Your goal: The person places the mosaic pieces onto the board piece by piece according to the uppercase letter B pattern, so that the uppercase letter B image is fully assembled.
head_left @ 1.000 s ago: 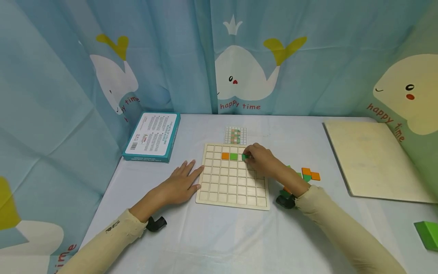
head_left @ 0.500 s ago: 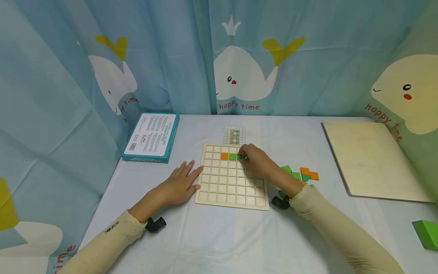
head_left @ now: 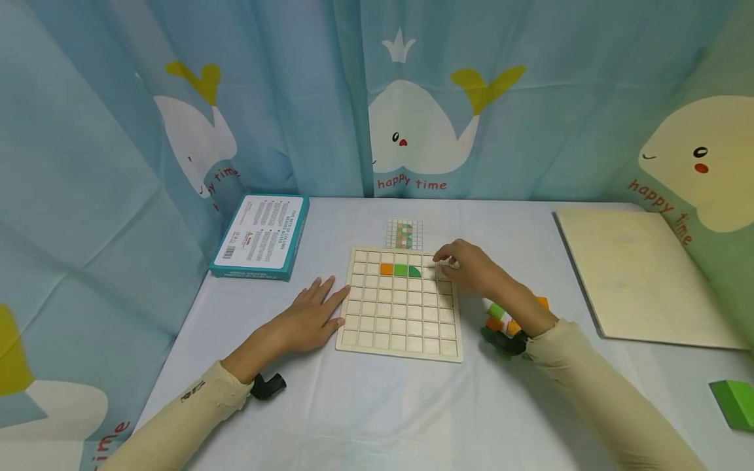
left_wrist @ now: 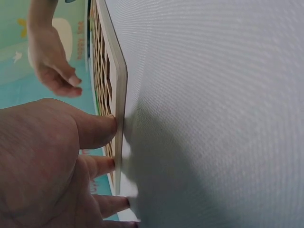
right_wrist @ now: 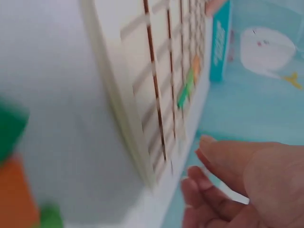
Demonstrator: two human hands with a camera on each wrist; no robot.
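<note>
A wooden grid board (head_left: 391, 320) lies flat on the table. In one row near its far edge sit an orange square tile (head_left: 386, 269), a light green square tile (head_left: 400, 270) and a dark green rounded tile (head_left: 415, 271), side by side. My left hand (head_left: 307, 318) rests spread on the table, its thumb and a finger touching the board's left edge. Over the board's far right corner hovers my right hand (head_left: 468, 267); the right wrist view shows nothing between its loosely bent fingers (right_wrist: 213, 147).
Loose orange and green tiles (head_left: 496, 313) lie right of the board, partly hidden by my right forearm. A small printed grid card (head_left: 404, 233) lies beyond the board. A teal-edged box (head_left: 259, 235) stands back left, a wooden panel (head_left: 642, 278) right, a green block (head_left: 733, 404) at far right.
The dark green rounded tile was in my right fingers and now sits in the grid beside the light green one. My right hand has let go and moved right. The left hand stayed put.
</note>
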